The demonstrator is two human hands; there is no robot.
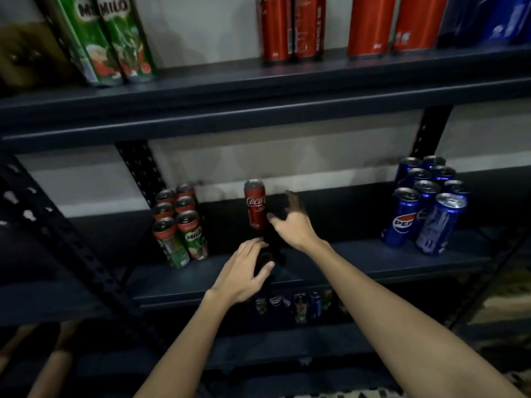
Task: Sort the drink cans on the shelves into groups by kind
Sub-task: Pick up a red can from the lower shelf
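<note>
Coke can (255,206) upright mid-shelf (330,265); right hand (293,225) beside it, fingers wide; left hand (244,271) relaxed. Grip mid-body, keep vertical

Two green cans (115,41) on the upper shelf are showing "MILO" in brown letters, the left one cut to "MI". A green can (193,235) at the front of the middle shelf's left cluster is reading "MILO". The lone red can (255,206) is showing white "Coca" script. A blue can (402,219) is displaying "PEP".
</note>
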